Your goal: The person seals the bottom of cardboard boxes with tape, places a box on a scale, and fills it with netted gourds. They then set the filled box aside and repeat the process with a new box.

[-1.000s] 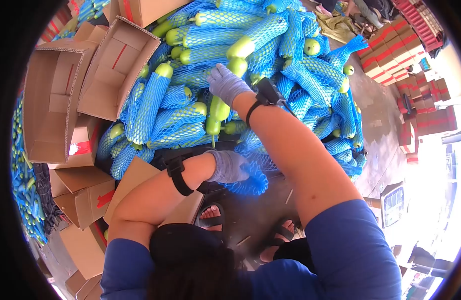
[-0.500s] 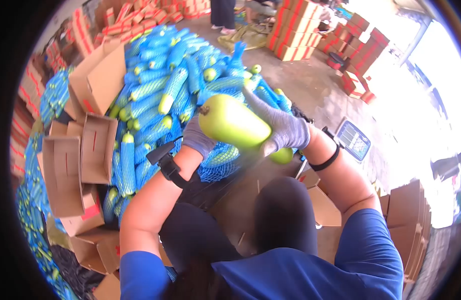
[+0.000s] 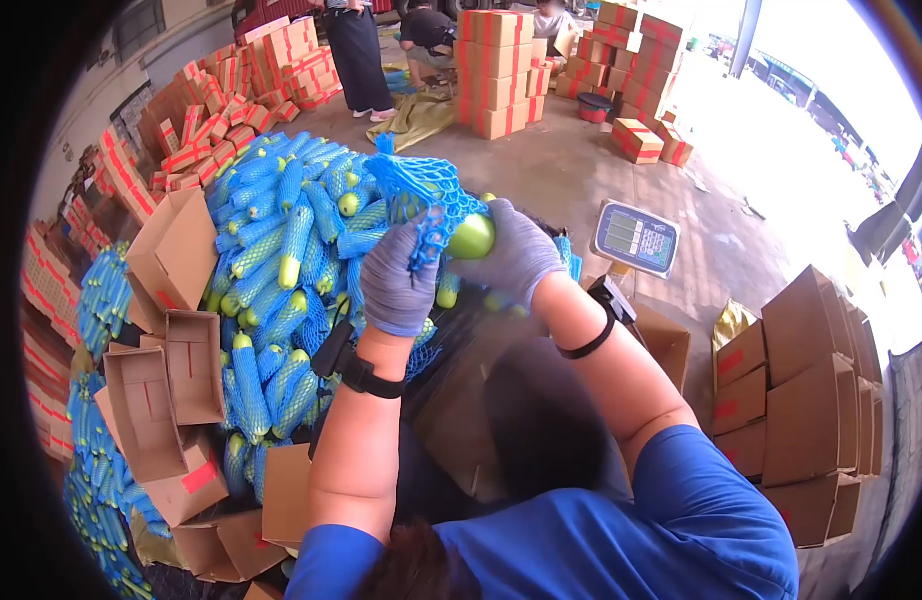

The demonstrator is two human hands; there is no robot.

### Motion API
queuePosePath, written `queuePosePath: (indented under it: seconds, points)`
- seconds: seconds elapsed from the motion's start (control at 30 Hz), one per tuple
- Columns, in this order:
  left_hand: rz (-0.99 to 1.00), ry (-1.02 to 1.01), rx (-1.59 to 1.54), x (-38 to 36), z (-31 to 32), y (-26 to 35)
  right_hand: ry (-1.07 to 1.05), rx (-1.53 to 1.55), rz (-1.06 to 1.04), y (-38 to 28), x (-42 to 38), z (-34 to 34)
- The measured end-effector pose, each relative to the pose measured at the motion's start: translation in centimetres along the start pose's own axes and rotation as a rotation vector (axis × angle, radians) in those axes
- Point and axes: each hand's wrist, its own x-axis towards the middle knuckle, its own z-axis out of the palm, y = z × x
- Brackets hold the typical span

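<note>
A pale green gourd (image 3: 473,238) is held up in front of me, its rounded near end bare. A blue foam net sleeve (image 3: 421,185) covers its far part, with the sleeve's loose end sticking up. My left hand (image 3: 401,275), in a grey glove, is closed on the net's edge beside the gourd. On the other side, my right hand (image 3: 516,250), also gloved, grips the gourd's bare end; some fingers are hidden behind it. Just beyond lies a large heap of netted gourds (image 3: 271,220).
Open cardboard boxes (image 3: 136,410) stand on the left, and more boxes (image 3: 806,400) are stacked on the right. A digital scale display (image 3: 636,238) is at right. Taped cartons (image 3: 496,75) and people, one in a dark skirt (image 3: 359,60), are farther back.
The gourd was bare and tilted across both hands; now a blue net covers part of it. My left hand has come onto the net, and the view has tipped up.
</note>
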Motion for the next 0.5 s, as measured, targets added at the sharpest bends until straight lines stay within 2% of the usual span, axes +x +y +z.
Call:
queuePosePath:
  seconds: [0.07, 0.1, 0.17, 0.2, 0.27, 0.33, 0.4, 0.43, 0.47, 0.5]
  points:
    - [-0.111, -0.249, 0.199, -1.4, 0.7, 1.3, -0.021, 0.354, 0.207, 0.0, 0.5, 1.4]
    - [-0.1, -0.259, 0.193, -1.9, 1.6, 1.5, -0.009, 0.359, 0.215, -0.3, 0.7, 1.7]
    - [-0.156, -0.112, 0.028, -3.0, 3.9, 1.2, 0.124, 0.646, 0.318, -1.0, 1.0, 1.9]
    - [-0.145, -0.124, 0.02, -3.3, 4.3, 0.9, 0.193, 0.789, 0.368, -1.5, 0.9, 1.3]
    - [-0.277, -0.266, -0.462, -3.9, 4.6, 0.3, 0.192, 0.759, 0.444, -0.9, 0.6, 1.1]
    - [-0.31, -0.261, -0.509, -3.9, 4.5, 0.8, 0.095, 0.768, 0.155, 2.1, 0.2, 2.5]
    - [-0.652, -0.135, -1.035, -4.4, 4.6, 0.5, 0.043, 0.82, 0.181, 2.1, -1.7, 0.3]
    - [-0.806, -0.061, -1.183, -4.4, 4.5, 0.4, -0.038, 0.563, 0.135, 2.5, -2.3, -0.4]
    - [-0.807, -0.055, -1.179, -4.3, 4.2, -0.1, -0.118, 0.305, 0.083, 2.9, -2.6, -1.1]
    - [-0.863, -0.049, -1.249, -4.1, 3.8, -0.8, -0.123, 0.307, 0.082, 3.3, -2.8, -1.7]
